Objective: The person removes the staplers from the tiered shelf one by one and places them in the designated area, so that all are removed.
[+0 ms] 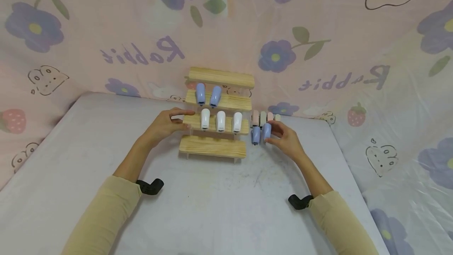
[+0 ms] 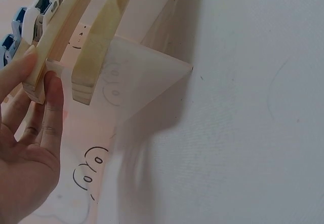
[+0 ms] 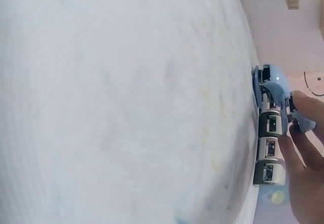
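Observation:
A tiered wooden rack (image 1: 212,146) on clear supports stands at the back of the table. Three white staplers (image 1: 221,121) sit on its second board from the bottom, and two blue staplers (image 1: 200,93) on the board above. My left hand (image 1: 164,126) holds the left end of the second board (image 2: 35,89), thumb on top and fingers underneath. To the right of the rack, my right hand (image 1: 287,141) pinches a blue stapler (image 1: 267,132) between thumb and fingers. Another blue stapler (image 1: 255,135) stands just left of that one.
Behind the blue staplers, pink and pale green staplers (image 1: 263,119) stand in a row, partly hidden in the head view. A patterned curtain (image 1: 226,30) hangs close behind the rack and along both sides. White cloth (image 1: 219,207) covers the table.

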`<state>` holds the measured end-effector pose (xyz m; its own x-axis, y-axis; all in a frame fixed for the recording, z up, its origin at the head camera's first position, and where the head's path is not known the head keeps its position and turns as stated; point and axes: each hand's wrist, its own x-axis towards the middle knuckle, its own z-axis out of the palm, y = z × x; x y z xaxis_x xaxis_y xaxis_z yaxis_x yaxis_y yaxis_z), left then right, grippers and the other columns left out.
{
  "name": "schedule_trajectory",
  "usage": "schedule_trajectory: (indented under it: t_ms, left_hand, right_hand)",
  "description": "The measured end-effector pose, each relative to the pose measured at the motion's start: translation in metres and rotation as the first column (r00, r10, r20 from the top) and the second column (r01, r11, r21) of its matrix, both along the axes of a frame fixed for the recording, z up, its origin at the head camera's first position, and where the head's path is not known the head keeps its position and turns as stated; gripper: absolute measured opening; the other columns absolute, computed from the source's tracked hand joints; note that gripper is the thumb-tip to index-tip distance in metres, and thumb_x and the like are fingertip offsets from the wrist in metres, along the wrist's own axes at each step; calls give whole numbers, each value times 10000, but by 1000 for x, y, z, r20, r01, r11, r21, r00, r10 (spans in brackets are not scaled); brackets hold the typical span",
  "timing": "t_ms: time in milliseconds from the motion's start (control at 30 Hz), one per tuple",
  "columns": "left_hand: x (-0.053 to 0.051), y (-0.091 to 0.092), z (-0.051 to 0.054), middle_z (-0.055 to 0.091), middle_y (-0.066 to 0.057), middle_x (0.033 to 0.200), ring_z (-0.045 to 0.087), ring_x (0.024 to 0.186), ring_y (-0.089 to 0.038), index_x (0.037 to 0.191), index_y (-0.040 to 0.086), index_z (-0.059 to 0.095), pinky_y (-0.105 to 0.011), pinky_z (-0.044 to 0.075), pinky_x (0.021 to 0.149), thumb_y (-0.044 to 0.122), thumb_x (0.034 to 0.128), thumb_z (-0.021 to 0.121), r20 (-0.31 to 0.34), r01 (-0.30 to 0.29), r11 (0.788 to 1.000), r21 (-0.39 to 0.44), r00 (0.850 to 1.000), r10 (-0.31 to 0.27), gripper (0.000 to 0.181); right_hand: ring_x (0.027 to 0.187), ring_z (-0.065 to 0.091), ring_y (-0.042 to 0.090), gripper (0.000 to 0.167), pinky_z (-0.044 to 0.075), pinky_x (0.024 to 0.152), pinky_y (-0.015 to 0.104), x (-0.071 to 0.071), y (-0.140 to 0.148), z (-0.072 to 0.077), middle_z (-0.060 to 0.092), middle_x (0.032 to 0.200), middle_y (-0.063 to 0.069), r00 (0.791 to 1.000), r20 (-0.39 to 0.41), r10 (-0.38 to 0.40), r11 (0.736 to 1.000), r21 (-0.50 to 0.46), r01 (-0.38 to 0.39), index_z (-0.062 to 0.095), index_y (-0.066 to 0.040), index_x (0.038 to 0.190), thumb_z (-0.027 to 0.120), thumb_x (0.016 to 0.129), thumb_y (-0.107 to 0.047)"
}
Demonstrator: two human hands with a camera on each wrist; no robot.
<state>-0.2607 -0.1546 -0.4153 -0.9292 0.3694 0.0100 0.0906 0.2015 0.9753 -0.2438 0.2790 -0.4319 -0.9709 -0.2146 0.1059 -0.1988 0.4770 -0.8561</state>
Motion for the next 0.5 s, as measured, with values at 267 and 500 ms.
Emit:
schedule_trajectory:
  t_ms: [267,500]
  left_hand:
    - [0,0,0,469,-73,1463,378,1374,-293,1331,85,635,-455,342,1130,167,850,805,-12,-1,1000,-2,1000,1,517]
    - [0,1,0,458,-60,1482,391,1373,-303,1331,101,639,-453,341,1132,174,849,807,-2,-3,1000,-2,1000,3,516]
  right_hand:
    - [1219,545,443,635,462,1006,498,7,-10,10,538,1319,314,1000,21,7,999,47,-8,468,96,1390,763,829,60]
    - [1202,565,433,646,482,993,448,-3,-3,-11,551,1313,316,999,39,10,998,61,-12,474,80,1396,774,825,45]
